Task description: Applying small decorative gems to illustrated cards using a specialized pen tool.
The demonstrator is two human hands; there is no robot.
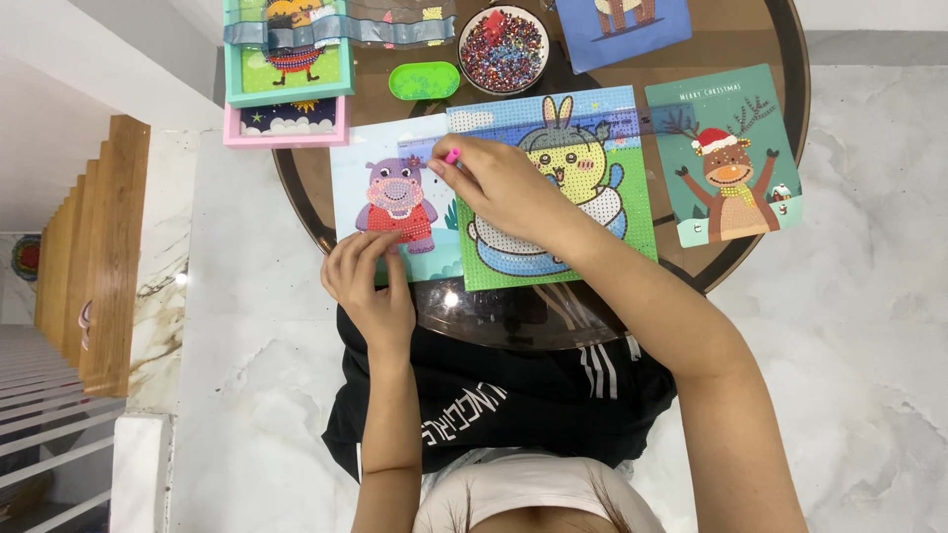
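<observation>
**Hands on hippo card, table's near edge**

Right hand pinches pink pen over hippo card. Left hand, fingers flat, presses the card's lower edge at the round table rim. Chick card overlaps its right side; bead bowl, green tray and 2 frames crowd behind.

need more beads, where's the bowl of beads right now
In the head view the bowl of beads sits at the table's far edge, just right of the green oval tray and beyond the rabbit picture.

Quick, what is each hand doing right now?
Left hand: open, fingers resting on the hippo picture.
Right hand: closed on a pink pen, tip at the hippo picture.
</observation>
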